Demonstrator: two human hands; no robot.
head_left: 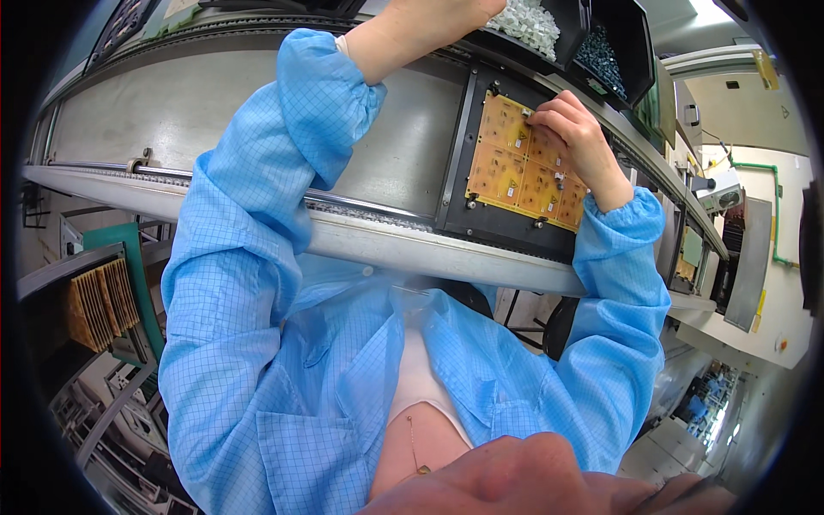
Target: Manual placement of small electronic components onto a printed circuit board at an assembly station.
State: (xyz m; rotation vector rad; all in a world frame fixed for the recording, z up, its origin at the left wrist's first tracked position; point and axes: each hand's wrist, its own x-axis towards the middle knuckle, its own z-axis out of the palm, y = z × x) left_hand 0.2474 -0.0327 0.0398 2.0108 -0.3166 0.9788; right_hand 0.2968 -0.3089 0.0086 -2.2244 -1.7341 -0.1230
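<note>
A yellow-orange circuit board panel [498, 129] lies flat in a black carrier [489, 225] on the conveyor line. My right hand [577, 137] is over the panel's far part, thumb and fingers closed around a small pale component [527, 113] at the board's surface. Another small light part [560, 178] stands on the panel below that hand. My left hand [421, 30] reaches to the top edge, beside a pile of small white parts [525, 27] in a black bin. Its fingertips are cut off by the picture edge, so what they hold does not show.
A second black bin holds dark blue-green parts [602, 60], right of the white ones. A metal rail [412, 249] runs along the near side of the conveyor. At the left stands a rack of brown boards [103, 300]. A white device [719, 190] sits at the right.
</note>
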